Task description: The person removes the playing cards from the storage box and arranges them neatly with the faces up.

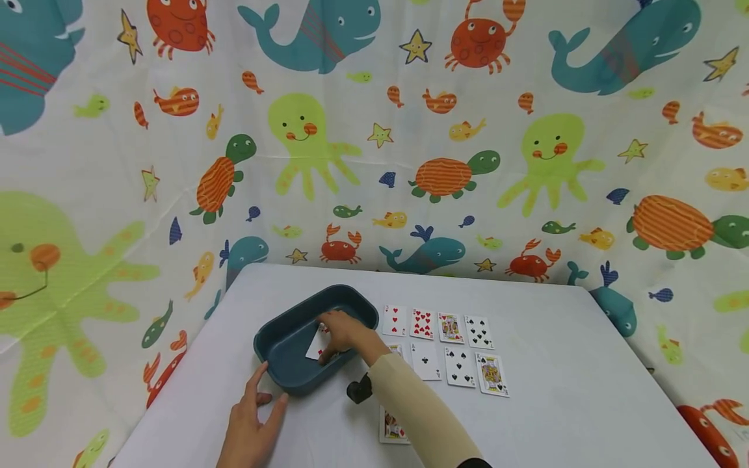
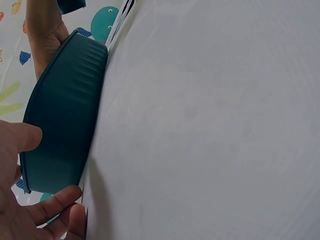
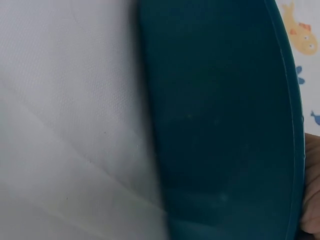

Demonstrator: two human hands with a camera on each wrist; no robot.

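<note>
A dark teal tray (image 1: 279, 351) sits on the white table. My right hand (image 1: 342, 333) reaches inside it and pinches a playing card (image 1: 316, 346) lying against the tray floor. My left hand (image 1: 257, 406) rests on the table at the tray's near corner, thumb and fingers touching its outer wall (image 2: 65, 115). The left hand (image 2: 30, 200) has its fingers straight. In the right wrist view only the tray's wall (image 3: 220, 120) and a sliver of the right hand (image 3: 312, 190) show.
Two rows of face-up cards (image 1: 449, 344) lie on the table (image 1: 556, 403) right of the tray. One more card (image 1: 391, 426) lies near my right sleeve, beside a small black object (image 1: 359, 390). A sea-animal curtain (image 1: 374, 130) surrounds the table.
</note>
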